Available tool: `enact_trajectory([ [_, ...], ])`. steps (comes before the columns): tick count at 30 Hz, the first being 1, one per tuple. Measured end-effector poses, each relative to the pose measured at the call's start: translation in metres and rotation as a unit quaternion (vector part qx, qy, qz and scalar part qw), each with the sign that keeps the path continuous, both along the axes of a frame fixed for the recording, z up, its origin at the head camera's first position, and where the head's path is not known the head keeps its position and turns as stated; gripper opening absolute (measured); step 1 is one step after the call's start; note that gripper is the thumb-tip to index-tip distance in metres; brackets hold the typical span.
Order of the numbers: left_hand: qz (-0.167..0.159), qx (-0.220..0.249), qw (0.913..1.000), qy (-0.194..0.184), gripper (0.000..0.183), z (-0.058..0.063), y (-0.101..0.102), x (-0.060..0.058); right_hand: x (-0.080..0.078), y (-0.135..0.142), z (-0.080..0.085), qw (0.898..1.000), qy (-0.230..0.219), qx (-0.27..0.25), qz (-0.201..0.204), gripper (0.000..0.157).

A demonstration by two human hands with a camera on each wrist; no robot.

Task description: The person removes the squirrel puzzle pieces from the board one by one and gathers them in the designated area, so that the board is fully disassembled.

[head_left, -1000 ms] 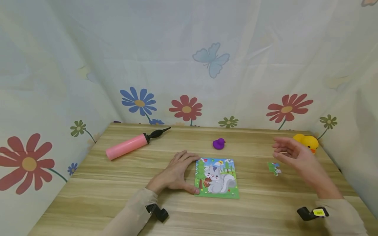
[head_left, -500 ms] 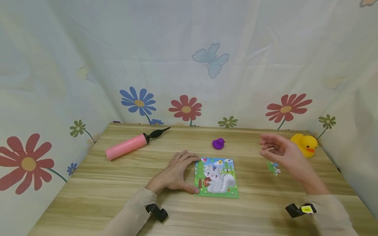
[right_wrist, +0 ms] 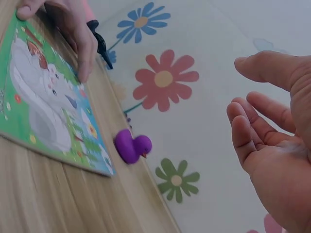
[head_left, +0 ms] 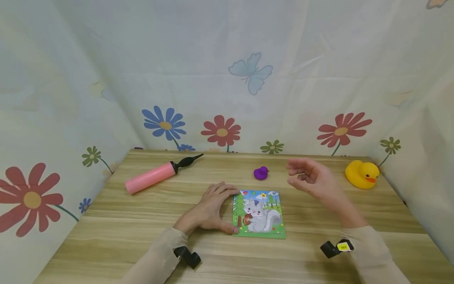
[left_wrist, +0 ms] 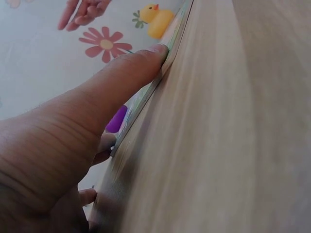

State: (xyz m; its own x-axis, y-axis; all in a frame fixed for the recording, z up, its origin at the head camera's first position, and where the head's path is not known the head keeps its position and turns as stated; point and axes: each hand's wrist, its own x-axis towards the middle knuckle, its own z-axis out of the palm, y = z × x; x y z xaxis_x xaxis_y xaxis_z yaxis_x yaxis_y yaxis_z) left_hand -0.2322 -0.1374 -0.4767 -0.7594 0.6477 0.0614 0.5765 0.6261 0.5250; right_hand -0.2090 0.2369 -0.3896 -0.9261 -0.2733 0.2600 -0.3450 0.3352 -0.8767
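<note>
A square picture puzzle with a grey squirrel lies flat on the table. My left hand rests along its left side, thumb at the near corner and fingertips at the far corner. In the left wrist view the thumb presses the board's edge. My right hand hovers to the right of the puzzle with loosely bent fingers and nothing in it, as the right wrist view confirms. A small purple duck sits behind the puzzle, left of the right hand's fingertips.
A pink hand pump with a black nozzle lies at the back left. At the back right stands a larger yellow duck. A flower-printed curtain borders the wooden table at its back and sides.
My right hand has moved left, away from the yellow duck, which now shows fully. The small loose puzzle piece seen earlier is now hidden behind the right hand and forearm. The left hand stays put.
</note>
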Motion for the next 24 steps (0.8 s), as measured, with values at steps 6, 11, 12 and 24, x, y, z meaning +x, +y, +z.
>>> enact_trajectory([
  [6,0.001,-0.009,0.9999,0.005,0.116,0.000,0.000,0.001,-0.005,-0.021,-0.004,0.999,-0.004,-0.017,0.034,0.052],
  [11,-0.001,-0.010,0.9998,0.016,0.121,-0.001,0.001,0.000,-0.004,-0.027,-0.007,0.999,-0.004,-0.014,0.041,0.051],
  [12,-0.001,-0.009,0.9998,0.018,0.122,-0.001,0.001,0.000,-0.004,-0.027,-0.008,0.999,-0.005,-0.012,0.039,0.050],
  [24,0.000,-0.015,0.9997,0.021,0.124,-0.002,0.000,-0.001,-0.009,-0.040,-0.023,0.998,-0.012,-0.014,0.053,0.051],
])
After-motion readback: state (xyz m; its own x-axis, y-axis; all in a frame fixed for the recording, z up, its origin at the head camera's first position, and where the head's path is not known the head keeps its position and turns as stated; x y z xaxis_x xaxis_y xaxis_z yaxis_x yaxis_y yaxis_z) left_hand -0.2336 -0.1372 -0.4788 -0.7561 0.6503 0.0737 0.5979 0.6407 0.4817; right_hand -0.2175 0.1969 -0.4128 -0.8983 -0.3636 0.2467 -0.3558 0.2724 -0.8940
